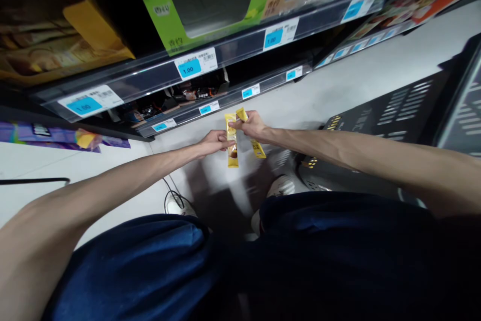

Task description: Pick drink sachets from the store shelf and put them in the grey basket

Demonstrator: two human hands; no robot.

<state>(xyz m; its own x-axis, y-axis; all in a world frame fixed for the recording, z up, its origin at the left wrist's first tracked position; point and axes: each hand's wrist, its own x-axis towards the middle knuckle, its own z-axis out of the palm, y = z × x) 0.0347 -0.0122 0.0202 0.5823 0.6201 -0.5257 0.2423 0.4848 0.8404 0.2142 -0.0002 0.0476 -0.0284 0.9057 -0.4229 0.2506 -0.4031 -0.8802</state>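
Observation:
My left hand (215, 141) is closed on the side of a slim yellow snack packet (232, 155), which stands lengthwise with a brown picture near its lower end. My right hand (252, 125) is wrapped round a second yellow snack packet (258, 149); its one end sticks out above the fingers and the other below the palm. The right thumb reaches across to the upper part of the first packet. Both hands are over the pale floor, just in front of the low shelf edge, and the right palm hides the middle of the second packet.
A shelf rail (236, 63) with blue price tags runs across the top, bearing a green display box (165, 20). Below it, a lower shelf (188, 105) holds dark packages. A dark grey crate (353, 161) stands at right. A black cable (167, 196) lies by the left shoe.

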